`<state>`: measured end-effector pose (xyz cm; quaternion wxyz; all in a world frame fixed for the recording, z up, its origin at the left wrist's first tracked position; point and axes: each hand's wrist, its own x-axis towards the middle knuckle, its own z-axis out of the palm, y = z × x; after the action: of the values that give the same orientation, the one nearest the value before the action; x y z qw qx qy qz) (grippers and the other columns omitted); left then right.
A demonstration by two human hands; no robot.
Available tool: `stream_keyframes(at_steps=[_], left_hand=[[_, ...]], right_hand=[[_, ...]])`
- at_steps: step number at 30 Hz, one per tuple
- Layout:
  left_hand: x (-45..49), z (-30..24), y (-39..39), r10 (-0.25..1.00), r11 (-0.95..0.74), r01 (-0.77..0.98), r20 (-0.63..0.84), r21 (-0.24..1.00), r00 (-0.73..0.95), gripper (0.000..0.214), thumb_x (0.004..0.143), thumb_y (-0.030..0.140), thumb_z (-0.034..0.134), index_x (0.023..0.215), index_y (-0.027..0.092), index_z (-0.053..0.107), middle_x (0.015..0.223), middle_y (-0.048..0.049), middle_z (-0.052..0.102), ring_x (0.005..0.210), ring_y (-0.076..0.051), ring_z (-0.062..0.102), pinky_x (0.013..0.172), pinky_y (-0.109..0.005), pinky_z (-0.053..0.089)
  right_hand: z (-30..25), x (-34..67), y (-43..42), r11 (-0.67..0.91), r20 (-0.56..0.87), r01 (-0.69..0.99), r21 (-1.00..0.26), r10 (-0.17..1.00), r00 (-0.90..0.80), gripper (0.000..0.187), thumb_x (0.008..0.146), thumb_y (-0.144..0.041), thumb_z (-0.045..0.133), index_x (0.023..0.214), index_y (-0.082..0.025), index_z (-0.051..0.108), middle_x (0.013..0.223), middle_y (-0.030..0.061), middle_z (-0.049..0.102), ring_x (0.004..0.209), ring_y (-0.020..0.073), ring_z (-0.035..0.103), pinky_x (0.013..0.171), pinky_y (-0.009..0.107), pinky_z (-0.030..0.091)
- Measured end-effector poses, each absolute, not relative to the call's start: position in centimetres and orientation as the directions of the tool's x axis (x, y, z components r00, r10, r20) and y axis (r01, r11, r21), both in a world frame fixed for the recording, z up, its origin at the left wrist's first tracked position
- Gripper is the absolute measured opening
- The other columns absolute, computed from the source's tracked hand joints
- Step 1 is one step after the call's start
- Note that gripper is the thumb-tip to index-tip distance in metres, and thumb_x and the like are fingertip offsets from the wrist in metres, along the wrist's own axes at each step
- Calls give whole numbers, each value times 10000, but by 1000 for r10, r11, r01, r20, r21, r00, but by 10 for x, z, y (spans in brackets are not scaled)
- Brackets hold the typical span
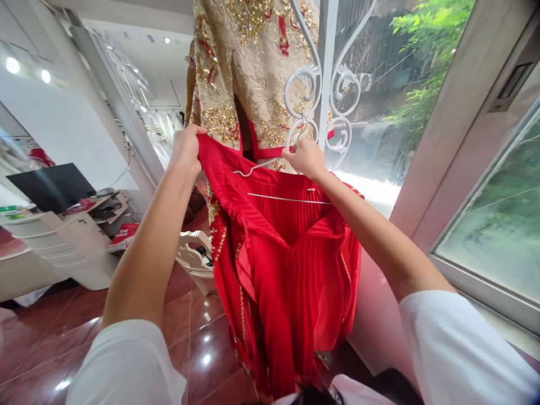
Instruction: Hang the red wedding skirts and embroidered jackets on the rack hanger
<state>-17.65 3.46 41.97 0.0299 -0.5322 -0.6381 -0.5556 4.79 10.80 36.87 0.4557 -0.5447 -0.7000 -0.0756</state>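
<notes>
A red pleated skirt point(291, 247) with gold beaded trim hangs before me, its waist spread wide. My left hand point(188, 149) is closed on the waistband at the left corner. Closed around the neck of a metal wire hanger point(270, 163) is my right hand point(307, 158), with the hook rising above it. The hanger's left arm and its lower bar point(287, 198) lie across the skirt's open waist. Whether the skirt is fixed to the hanger at the right cannot be seen, as my forearm covers it. Directly behind hangs a cream garment point(257, 73) with gold beading and red edging.
White scrolled ironwork point(324, 84) stands by the window point(379, 112) at the right. A cream chair point(196, 256) is behind the skirt on the left. Farther left, a white desk point(50, 236) bears a black monitor point(53, 185). The floor point(202, 349) is glossy reddish tile.
</notes>
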Motion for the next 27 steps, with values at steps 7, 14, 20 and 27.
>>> stream_keyframes(at_steps=[7,14,20,27], left_hand=[[-116,337,-15,908,-164,937,417,307,22,333,744,321,582,488,168,433,433,24,359,470,-123,450,542,-276,377],[-19,264,32,656,-383,898,620,-218,431,352,890,411,431,1051,132,573,998,-147,627,986,-282,549,789,-370,389],[11,232,70,699,-385,922,643,-31,313,379,965,287,231,923,163,587,871,-104,671,867,-218,591,766,-343,339],[10,225,69,684,-370,928,686,32,249,340,951,298,301,870,176,609,869,-88,689,860,-216,596,764,-346,313]], right_hand=[[369,54,106,453,692,735,-504,722,29,241,704,-387,562,631,-166,498,569,18,452,603,146,454,566,270,347],[368,63,105,500,714,767,-402,695,-78,273,786,-400,504,676,-151,518,612,22,490,612,122,422,587,265,317],[328,125,62,225,799,950,-218,600,42,491,806,-410,513,1185,-100,493,1138,167,580,1022,278,470,804,367,378],[281,192,62,221,649,956,-194,759,-44,366,897,-219,315,1145,-168,580,1043,116,644,912,239,554,750,350,405]])
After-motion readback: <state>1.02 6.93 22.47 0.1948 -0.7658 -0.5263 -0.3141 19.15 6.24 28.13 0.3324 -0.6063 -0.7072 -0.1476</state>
